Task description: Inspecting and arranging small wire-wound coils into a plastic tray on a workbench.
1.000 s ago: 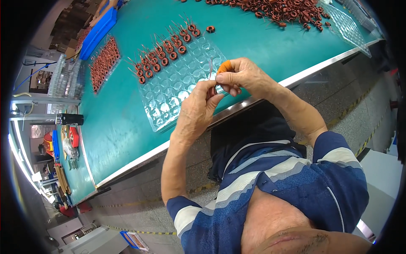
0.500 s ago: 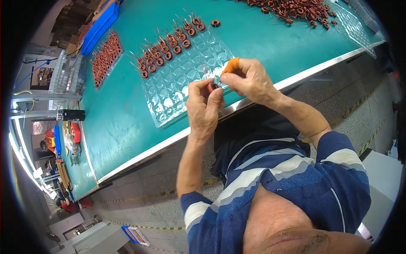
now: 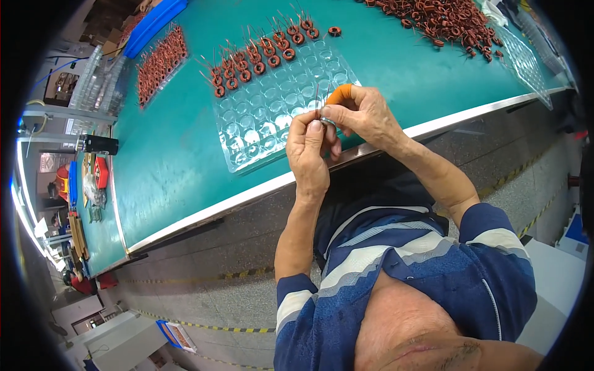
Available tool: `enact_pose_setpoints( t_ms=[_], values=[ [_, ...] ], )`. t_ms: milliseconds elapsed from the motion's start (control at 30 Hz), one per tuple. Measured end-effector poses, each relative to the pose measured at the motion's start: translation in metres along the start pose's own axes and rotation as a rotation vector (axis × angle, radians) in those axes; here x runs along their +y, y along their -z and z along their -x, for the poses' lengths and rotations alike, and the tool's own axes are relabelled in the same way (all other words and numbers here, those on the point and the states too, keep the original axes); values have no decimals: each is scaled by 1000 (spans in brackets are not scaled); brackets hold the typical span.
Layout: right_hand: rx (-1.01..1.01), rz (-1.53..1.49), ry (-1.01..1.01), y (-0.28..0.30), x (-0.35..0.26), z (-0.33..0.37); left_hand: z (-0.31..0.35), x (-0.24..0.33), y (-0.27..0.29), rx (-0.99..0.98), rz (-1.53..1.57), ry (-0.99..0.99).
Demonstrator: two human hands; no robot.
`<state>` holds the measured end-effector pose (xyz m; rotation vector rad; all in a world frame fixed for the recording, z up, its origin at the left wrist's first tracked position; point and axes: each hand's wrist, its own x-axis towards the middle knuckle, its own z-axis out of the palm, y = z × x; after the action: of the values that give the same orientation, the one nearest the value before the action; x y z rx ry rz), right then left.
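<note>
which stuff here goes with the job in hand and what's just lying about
Likely part of the job:
wired coil, mostly hidden, between left hand and right hand
clear pocketed tray
coils in its pockets
loose coil pile

Probably just lying about:
black cylinder
red object, far left

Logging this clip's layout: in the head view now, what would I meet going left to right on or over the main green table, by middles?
Tray packed with copper coils → partly filled clear tray → left hand → right hand → heap of copper coils → clear tray near the right end.
</note>
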<state>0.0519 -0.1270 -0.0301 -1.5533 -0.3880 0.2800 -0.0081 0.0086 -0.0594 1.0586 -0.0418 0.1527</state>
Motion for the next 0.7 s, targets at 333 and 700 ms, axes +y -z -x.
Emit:
enact_pose_setpoints(
  t_ms=[333, 700],
  values=[
    [-16, 160, 323, -7, -1, 2, 3, 6, 6, 3, -293, -70],
    [100, 564, 598, 60, -44, -129, -1, -1, 17, -48, -420, -127]
  ],
)
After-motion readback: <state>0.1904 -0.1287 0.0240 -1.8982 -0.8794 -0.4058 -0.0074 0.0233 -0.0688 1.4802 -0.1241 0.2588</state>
